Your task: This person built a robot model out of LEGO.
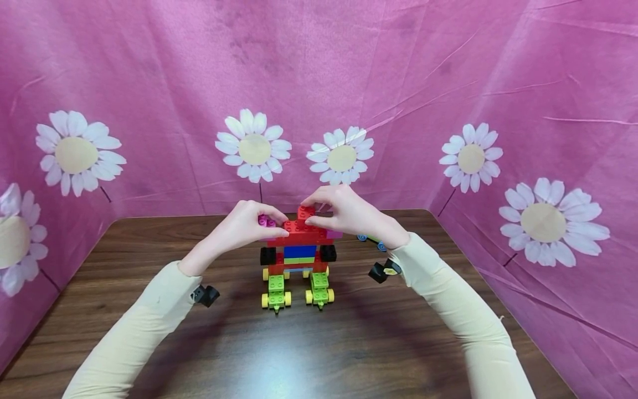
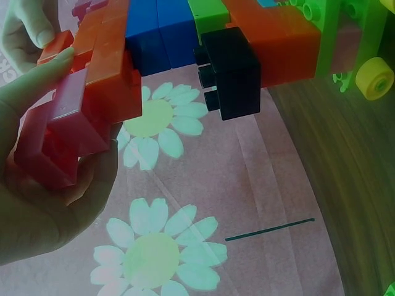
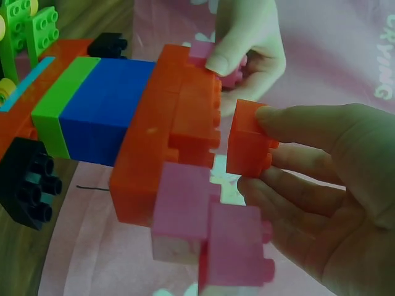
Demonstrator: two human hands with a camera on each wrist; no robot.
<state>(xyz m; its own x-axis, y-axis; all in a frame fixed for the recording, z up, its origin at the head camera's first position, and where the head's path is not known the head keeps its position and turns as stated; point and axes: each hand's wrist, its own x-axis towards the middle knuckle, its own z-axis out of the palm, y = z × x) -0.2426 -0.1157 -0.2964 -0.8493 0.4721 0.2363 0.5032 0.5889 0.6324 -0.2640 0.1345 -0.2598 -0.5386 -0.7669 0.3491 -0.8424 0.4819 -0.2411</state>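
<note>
A robot-like figure of toy bricks stands upright on the table, with red bricks (image 1: 276, 241) across its top and blue bricks (image 1: 299, 252) in its middle. Lime wheeled bases (image 1: 276, 291) with yellow wheels form its feet, and black bricks (image 1: 268, 256) jut out at both sides. My left hand (image 1: 242, 224) grips the pink bricks (image 2: 71, 117) at the figure's left shoulder. Between thumb and fingers, my right hand (image 1: 344, 209) pinches a small red brick (image 3: 248, 137) just above the top row; a narrow gap shows beneath it in the right wrist view.
Behind the right forearm lies a green piece with blue wheels (image 1: 381, 246), partly hidden. A brown wood-grain table (image 1: 239, 354) is bordered by a pink cloth (image 1: 319, 66) printed with daisies. Black wrist devices (image 1: 205, 295) sit at both cuffs.
</note>
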